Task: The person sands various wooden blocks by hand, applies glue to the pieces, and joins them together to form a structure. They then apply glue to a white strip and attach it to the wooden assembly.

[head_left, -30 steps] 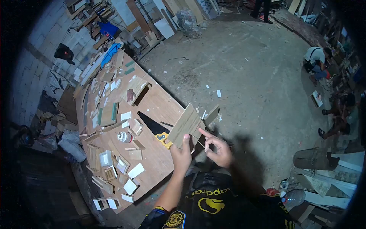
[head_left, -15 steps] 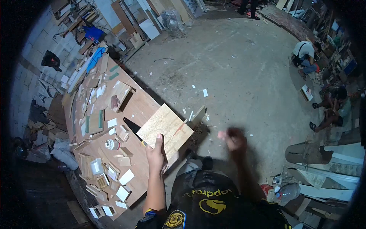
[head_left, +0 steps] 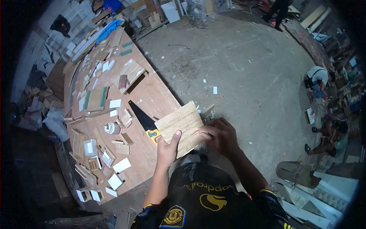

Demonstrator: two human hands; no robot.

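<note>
Right now I see both hands raised in front of the chest, meeting on a pale wooden board that sits near the middle of the view, just past the near edge of the workbench. My left hand comes up from about six o'clock with the forearm nearly vertical; its thumb lies across the board's upper face and the other fingers are hidden under it, so it clamps the board's near corner between thumb and fingers. My right hand reaches in from about four o'clock, knuckles turned up, fingers curled and pressed together over the board's right edge; whether it pinches something small there I cannot tell. The board is tilted, one corner pointing toward twelve o'clock. At nine o'clock from the board, a handsaw lies on the workbench, its yellow handle just beside the left thumb. Farther toward nine o'clock a small can lies among scattered wood offcuts. At three o'clock, well apart, a crouching person works on the concrete floor.
</note>
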